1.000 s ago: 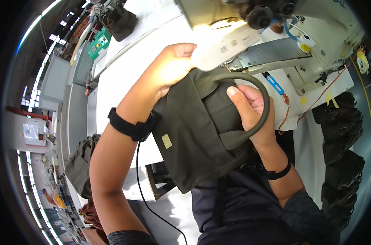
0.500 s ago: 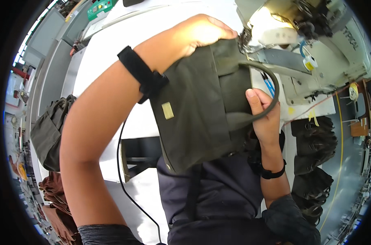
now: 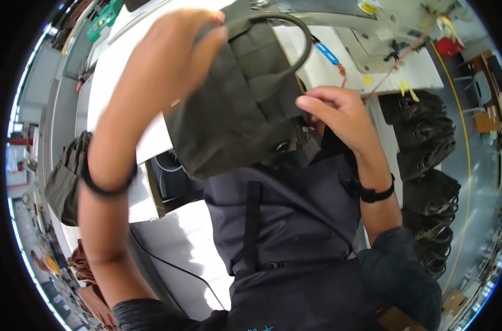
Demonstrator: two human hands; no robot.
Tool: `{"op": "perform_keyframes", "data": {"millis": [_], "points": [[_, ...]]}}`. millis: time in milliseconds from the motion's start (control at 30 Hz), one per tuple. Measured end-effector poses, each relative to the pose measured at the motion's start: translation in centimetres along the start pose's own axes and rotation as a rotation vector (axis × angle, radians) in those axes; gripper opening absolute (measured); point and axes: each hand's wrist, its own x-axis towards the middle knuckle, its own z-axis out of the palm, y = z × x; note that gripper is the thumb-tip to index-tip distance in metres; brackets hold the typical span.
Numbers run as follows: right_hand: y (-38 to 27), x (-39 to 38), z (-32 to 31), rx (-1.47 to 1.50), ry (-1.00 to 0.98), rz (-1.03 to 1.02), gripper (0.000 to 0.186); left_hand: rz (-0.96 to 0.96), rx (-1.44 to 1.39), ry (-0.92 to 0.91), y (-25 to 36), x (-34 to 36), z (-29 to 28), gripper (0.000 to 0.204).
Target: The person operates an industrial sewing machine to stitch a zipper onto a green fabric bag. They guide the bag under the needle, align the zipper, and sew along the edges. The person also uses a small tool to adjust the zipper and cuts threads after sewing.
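A dark olive fabric handbag (image 3: 223,105) with a rounded handle (image 3: 307,41) and a zipper along its right edge lies tilted across the table's near edge, above my lap. My left hand (image 3: 193,47), smeared by motion, is over the bag's far left corner, its thumb pointing right; its grip cannot be made out. At the bag's right edge my right hand (image 3: 342,116) is curled, the thumb laid along the bent fingers close to the zipper. Whatever lies between those fingertips is hidden.
Beyond the handle lie blue-handled snips (image 3: 325,52) beside the pale sewing machine (image 3: 367,44). Several dark bags (image 3: 427,165) hang in a row at right. Another olive bag (image 3: 66,182) and brown fabric pieces (image 3: 93,298) are at left. A black cable (image 3: 173,267) runs below.
The bag has shifted left and away from me, clear of the sewing machine head. My left hand has moved left along its far side; my right hand has come off the handle's base.
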Motion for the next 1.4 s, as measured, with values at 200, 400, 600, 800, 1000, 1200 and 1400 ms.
{"op": "perform_keyframes", "data": {"millis": [200,400,600,800,1000,1200,1400], "points": [[-0.5,-0.3,1.7,0.394,-0.064,0.105,0.034,-0.080,-0.094,-0.089,13.5,-10.3,2.5,0.059],[-0.1,-1.1,3.2,0.700,-0.050,0.170,0.029,-0.047,0.127,0.385,11.7,-9.6,8.0,0.030],[-0.4,-1.3,4.3,0.763,-0.086,0.151,0.030,0.041,0.144,0.345,9.8,-10.6,6.8,0.023],[-0.3,-1.3,4.6,0.742,-0.116,0.130,0.033,0.081,0.117,0.327,9.7,-10.0,6.4,0.020],[-0.1,-0.9,5.0,0.677,-0.145,0.050,0.030,0.042,0.119,0.305,9.6,-10.4,6.7,0.022],[0.2,-0.9,4.9,0.670,-0.150,0.071,0.031,0.030,0.109,0.302,10.0,-10.3,6.9,0.022],[1.1,-0.8,5.5,0.595,-0.097,-0.079,0.035,0.031,0.113,0.299,9.9,-10.5,7.0,0.023]]}}
